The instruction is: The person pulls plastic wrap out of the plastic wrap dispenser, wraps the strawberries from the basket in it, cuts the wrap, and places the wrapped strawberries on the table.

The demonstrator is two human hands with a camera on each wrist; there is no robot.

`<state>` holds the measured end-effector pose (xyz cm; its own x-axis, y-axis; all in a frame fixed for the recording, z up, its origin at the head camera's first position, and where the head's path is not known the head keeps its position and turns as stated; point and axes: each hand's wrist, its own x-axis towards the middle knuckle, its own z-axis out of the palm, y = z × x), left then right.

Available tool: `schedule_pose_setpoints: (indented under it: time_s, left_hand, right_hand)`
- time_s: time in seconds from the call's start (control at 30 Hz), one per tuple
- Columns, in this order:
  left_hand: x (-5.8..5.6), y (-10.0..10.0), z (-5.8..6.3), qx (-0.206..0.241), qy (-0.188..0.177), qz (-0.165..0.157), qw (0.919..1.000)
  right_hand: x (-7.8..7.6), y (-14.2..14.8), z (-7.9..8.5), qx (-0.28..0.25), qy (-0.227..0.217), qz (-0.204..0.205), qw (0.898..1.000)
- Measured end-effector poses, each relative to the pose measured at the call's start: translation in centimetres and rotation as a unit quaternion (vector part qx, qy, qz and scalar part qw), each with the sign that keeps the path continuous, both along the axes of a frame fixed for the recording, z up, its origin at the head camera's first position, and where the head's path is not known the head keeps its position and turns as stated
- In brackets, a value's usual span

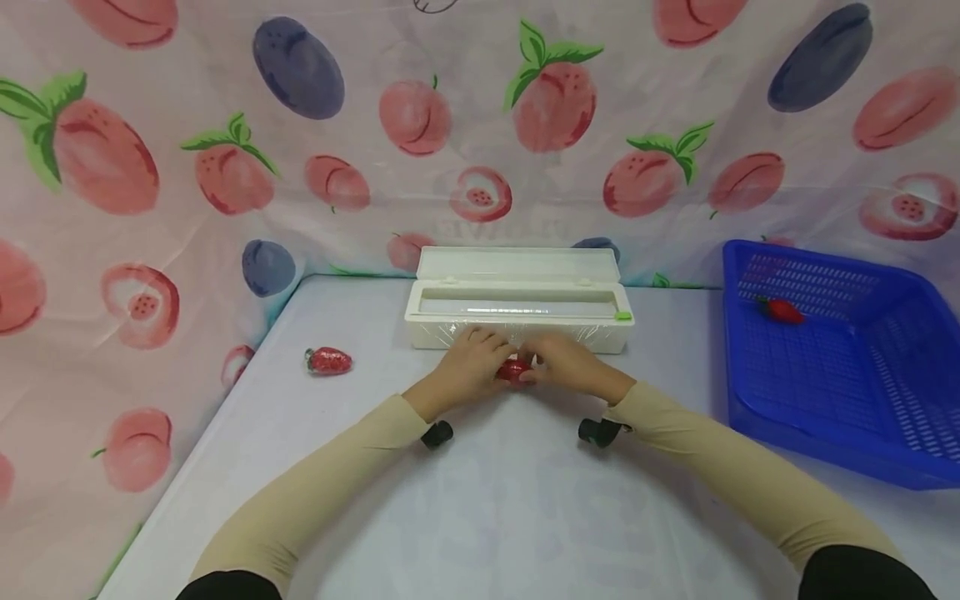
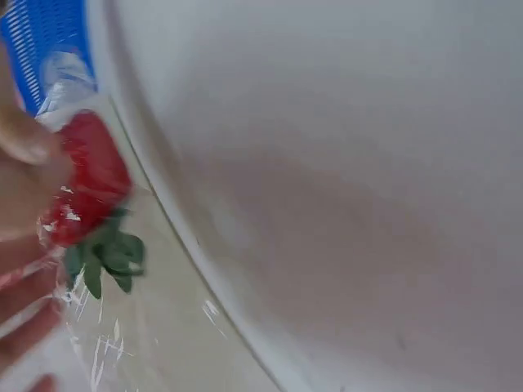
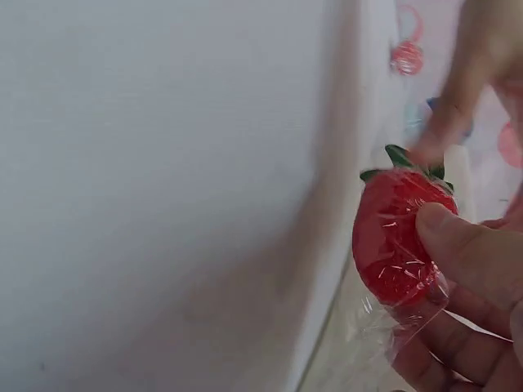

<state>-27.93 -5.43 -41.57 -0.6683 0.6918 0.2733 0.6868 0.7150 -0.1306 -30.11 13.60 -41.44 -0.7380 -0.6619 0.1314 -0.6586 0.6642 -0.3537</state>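
A red strawberry (image 1: 513, 372) with green leaves, wrapped in clear cling film (image 3: 372, 322), is between my hands, just in front of the white cling film dispenser (image 1: 517, 330). My right hand (image 1: 573, 367) holds it, thumb (image 3: 470, 249) on its side and fingers behind, partly under loose film. From the leaf end comes my left hand (image 1: 471, 371); in the right wrist view a blurred straight finger touches the film by the leaves. Spread fingers show at the lower left of the left wrist view. Whether they pinch any film is hard to see.
Left of my hands lies another strawberry (image 1: 328, 361) in shiny film. A blue plastic basket (image 1: 832, 454) stands on the right with one strawberry (image 1: 783, 312) inside. The dispenser's lid (image 1: 517, 265) is raised. Behind the white table (image 1: 510, 517) hangs a fruit-print cloth (image 1: 480, 108).
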Motion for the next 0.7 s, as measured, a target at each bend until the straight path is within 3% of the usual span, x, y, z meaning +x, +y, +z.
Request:
schedule_pose_setpoints:
  time_s: [0.13,0.23,0.33,0.47,0.57,0.63,0.7]
  left_hand:
    - [0.4,-0.3,0.1,-0.016,0.111,-0.033,0.9931]
    - [0.4,-0.4,0.0,-0.043,0.168,-0.039,0.9842]
    - [0.4,-0.3,-0.2,-0.055,0.196,-0.033,0.9784]
    - [0.2,0.0,-0.6,-0.044,0.192,-0.017,0.9803]
    - [0.3,0.3,-0.5,-0.042,0.169,0.003,0.9847]
    - [0.3,0.4,-0.5,-0.042,0.156,0.016,0.9867]
    - [0.4,0.4,-0.4,-0.044,0.147,0.025,0.9879]
  right_hand:
    - [-0.2,0.2,0.6,-0.017,-0.055,0.004,0.998]
    - [-0.4,0.3,0.7,-0.023,-0.077,0.012,0.997]
    - [-0.6,0.5,0.6,-0.028,-0.086,0.022,0.996]
    - [-0.5,0.5,0.6,-0.024,-0.080,0.018,0.996]
    - [0.2,0.5,0.6,-0.003,-0.027,0.010,1.000]
    - [0.8,0.5,0.6,0.024,0.052,0.015,0.998]
    - [1.3,0.5,0.4,0.053,0.150,0.023,0.987]
